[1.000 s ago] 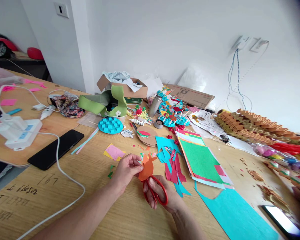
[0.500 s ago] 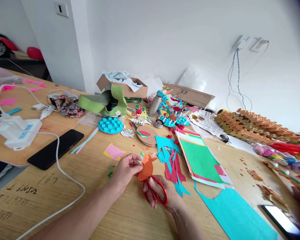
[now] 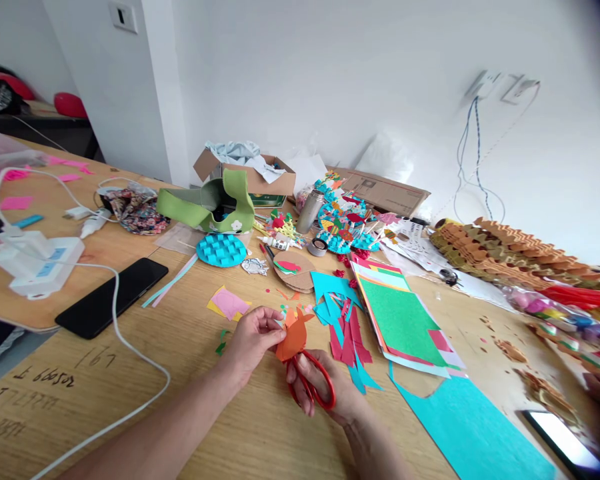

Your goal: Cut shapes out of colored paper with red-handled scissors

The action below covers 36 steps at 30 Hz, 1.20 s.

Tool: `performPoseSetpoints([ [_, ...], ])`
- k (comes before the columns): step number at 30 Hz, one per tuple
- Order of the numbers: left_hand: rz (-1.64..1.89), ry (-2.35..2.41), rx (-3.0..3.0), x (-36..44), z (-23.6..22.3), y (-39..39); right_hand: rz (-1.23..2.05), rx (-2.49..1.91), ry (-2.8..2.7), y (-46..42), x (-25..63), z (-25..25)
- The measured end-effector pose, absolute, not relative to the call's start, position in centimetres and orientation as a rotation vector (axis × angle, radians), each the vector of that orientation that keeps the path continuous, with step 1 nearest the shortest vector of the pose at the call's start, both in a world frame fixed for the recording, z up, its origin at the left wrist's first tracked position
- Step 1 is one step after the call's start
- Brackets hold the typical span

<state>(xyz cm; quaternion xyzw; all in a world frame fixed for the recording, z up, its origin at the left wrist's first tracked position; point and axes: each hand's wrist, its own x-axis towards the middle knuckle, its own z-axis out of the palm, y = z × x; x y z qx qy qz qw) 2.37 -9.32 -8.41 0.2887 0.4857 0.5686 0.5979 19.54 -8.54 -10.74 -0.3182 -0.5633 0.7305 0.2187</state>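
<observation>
My left hand (image 3: pixel 260 333) pinches the left edge of an orange paper piece (image 3: pixel 294 339), partly cut, with pointed bits standing up at its top. Red-handled scissors (image 3: pixel 325 387) are gripped in my right hand (image 3: pixel 330 390), fingers through the loops. Their blades are hidden behind the orange paper. Small paper scraps (image 3: pixel 285 310) lie just beyond the paper. To the right are crimson paper strips (image 3: pixel 349 337) and blue paper offcuts (image 3: pixel 330 290). A cardboard disc (image 3: pixel 300 273) with a red and green paper shape on it lies farther back.
A stack of coloured paper (image 3: pixel 405 320) and a large blue sheet (image 3: pixel 480 427) lie to the right. On the left are a black phone (image 3: pixel 113 298), a power strip (image 3: pixel 45 267) and a white cable. A metal bottle (image 3: pixel 310 212) and green felt basket (image 3: pixel 205 207) stand behind.
</observation>
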Motion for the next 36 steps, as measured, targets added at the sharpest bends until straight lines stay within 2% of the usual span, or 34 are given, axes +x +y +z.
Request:
performPoseSetpoints([
  [36, 1.301, 1.108, 0.667, 2.40, -8.45, -9.31, 2.000, -0.902, -1.573, -8.43, 19.59, -10.53],
])
